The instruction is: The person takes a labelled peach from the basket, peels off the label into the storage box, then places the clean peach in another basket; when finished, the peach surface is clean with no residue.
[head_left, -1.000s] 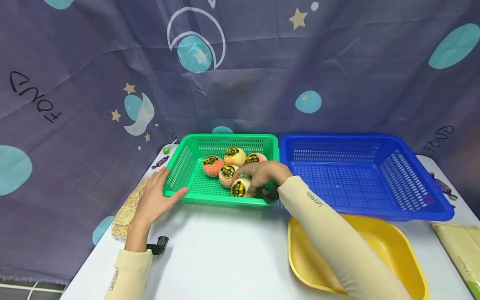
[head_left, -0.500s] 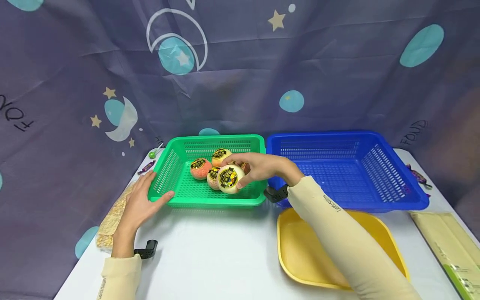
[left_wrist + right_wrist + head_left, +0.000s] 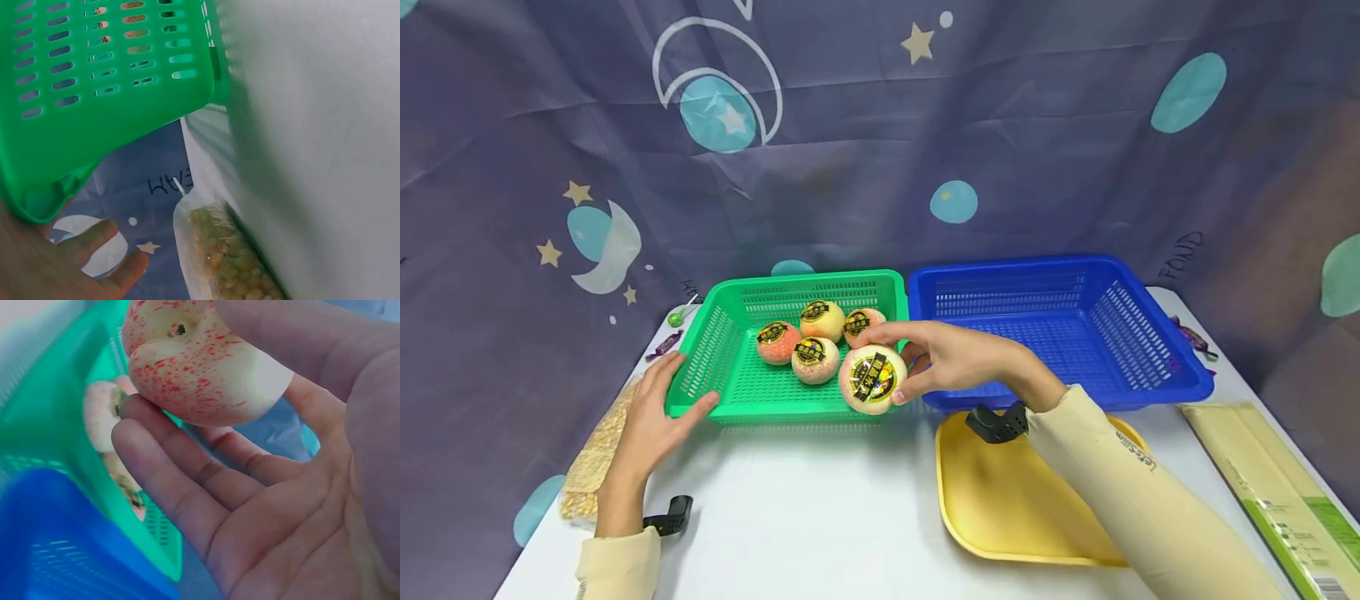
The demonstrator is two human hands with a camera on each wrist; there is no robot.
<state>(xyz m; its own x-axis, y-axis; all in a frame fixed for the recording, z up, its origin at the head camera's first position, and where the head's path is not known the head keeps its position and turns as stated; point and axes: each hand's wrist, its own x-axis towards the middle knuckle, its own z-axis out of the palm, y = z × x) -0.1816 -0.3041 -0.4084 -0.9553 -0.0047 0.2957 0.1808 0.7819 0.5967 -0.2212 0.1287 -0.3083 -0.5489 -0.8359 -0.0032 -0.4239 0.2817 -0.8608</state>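
My right hand (image 3: 951,358) pinches a pale peach (image 3: 872,379) between thumb and fingers, above the front right corner of the green basket (image 3: 797,410). A black and gold label faces up on it. In the right wrist view the peach (image 3: 194,375) shows red flecks and a stem hollow. Several more labelled peaches, among them a reddish peach (image 3: 777,343) and a yellowish peach (image 3: 822,320), lie in the basket. My left hand (image 3: 651,421) is at the basket's left front corner with fingers spread; in the left wrist view some fingers extend below its rim.
A blue basket (image 3: 1060,400) adjoins the green one on the right. In front of it stands a yellow tub (image 3: 1000,508), partly under my right arm. A bag of corn kernels (image 3: 591,467) lies at left, a flat package (image 3: 1262,475) at right. Wrapped candy (image 3: 664,345) sits at the left edge.
My right hand has lifted the peach from the green basket and brought it toward me over the front rim. The left hand stays at the basket's corner. The head view has shifted to the right.
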